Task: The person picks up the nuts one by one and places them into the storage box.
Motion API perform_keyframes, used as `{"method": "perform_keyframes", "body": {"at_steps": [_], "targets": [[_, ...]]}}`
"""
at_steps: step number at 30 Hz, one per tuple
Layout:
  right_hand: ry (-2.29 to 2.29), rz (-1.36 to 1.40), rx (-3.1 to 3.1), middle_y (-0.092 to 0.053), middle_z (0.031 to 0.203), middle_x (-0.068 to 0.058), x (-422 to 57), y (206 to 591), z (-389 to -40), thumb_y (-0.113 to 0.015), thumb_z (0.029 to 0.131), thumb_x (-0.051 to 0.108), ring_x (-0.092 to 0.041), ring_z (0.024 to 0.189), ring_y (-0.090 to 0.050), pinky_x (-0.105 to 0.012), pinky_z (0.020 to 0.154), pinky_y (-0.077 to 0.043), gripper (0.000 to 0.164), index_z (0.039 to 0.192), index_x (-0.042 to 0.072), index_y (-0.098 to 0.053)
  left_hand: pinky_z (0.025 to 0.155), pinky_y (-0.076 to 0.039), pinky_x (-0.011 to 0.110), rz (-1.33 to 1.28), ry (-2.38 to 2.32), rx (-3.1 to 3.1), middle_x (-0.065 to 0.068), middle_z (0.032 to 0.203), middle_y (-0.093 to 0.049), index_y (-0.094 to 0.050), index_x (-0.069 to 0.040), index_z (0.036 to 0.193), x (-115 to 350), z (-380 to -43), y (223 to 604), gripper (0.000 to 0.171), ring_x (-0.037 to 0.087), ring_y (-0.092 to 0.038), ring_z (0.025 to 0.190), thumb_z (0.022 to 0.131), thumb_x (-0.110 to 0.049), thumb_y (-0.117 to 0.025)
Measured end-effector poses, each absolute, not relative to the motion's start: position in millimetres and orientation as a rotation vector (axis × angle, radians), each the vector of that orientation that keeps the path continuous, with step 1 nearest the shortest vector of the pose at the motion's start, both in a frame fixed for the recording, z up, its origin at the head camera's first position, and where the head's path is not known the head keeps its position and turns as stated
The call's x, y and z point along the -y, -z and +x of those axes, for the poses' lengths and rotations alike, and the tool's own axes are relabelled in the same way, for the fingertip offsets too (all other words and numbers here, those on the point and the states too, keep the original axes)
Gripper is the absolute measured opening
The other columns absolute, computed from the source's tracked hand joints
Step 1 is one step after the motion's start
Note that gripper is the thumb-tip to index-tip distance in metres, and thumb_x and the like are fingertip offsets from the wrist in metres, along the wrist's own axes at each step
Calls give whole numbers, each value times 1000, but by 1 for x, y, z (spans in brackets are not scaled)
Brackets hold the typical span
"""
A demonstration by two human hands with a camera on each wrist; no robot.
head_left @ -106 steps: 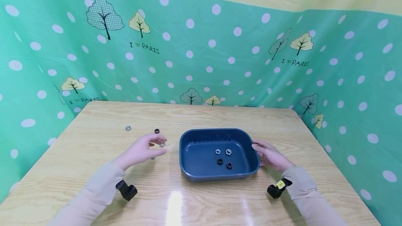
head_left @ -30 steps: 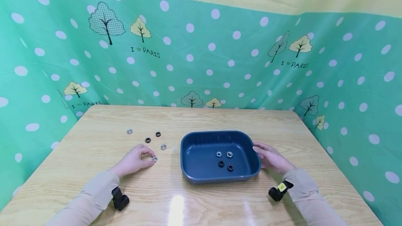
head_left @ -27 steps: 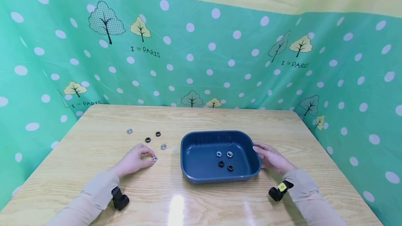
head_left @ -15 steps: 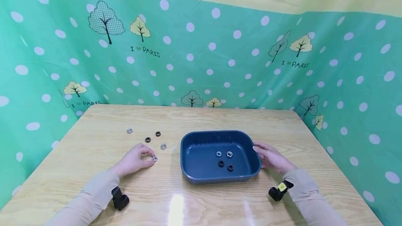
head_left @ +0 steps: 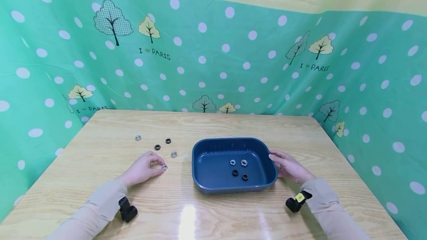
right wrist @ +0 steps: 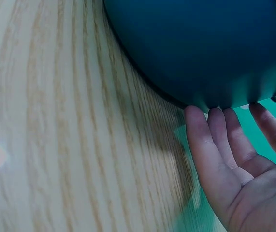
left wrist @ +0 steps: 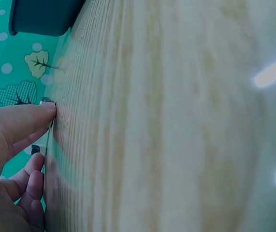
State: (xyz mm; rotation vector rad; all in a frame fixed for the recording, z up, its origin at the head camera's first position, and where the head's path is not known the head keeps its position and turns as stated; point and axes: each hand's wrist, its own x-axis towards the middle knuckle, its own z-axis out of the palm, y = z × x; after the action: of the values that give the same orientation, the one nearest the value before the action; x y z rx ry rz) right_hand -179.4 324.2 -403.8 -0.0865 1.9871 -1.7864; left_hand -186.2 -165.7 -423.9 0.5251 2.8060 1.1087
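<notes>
My left hand (head_left: 143, 167) is low over the table, its thumb and forefinger pinching a silver hex nut (head_left: 164, 167); in the left wrist view the thumb hides most of that nut. Just beyond lie another silver nut (head_left: 174, 154), two black nuts, the nearer black nut (head_left: 157, 147) and the farther black nut (head_left: 168, 140), and a silver nut (head_left: 138, 137) farther left. With fairly straight fingertips (right wrist: 196, 116), my right hand (head_left: 289, 166) touches the right end of a dark blue bin (head_left: 230, 189). Inside it are two silver nuts (head_left: 244, 163) and two black nuts (head_left: 245, 177).
The wood-grain table (head_left: 213, 217) carries everything. A green dotted curtain (head_left: 213, 47) hangs behind it and along both sides. Black wrist cameras, the left camera (head_left: 127, 210) and the right camera (head_left: 298, 202), sit on the sleeves near the tabletop.
Earlier my left hand was spread above the nuts; it has since come down and nearer, taking the near silver nut between thumb and forefinger. Over the last second both hands stay put.
</notes>
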Motion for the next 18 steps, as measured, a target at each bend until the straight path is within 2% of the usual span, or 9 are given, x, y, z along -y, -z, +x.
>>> {"method": "perform_keyframes", "body": {"at_steps": [12,18], "targets": [[1802,-108,-1958,-64,105,11,-324,404,-180,-44,100,31,-4,96,-62,-37,81,-53,61,142,-7,-22,99,-37,57,494,-1105,-2793,6,101,-57,-67,-14,88,167,-189,426,8,33,-53,107,82,-16,-71],[1809,-105,-1955,-64,104,12,-325,404,-179,-44,100,31,-3,96,-62,-37,81,-53,61,142,-7,-22,92,-42,48,498,-1085,-2782,5,101,-56,-65,-13,88,168,-190,426,7,24,-53,99,84,-17,-70]]}}
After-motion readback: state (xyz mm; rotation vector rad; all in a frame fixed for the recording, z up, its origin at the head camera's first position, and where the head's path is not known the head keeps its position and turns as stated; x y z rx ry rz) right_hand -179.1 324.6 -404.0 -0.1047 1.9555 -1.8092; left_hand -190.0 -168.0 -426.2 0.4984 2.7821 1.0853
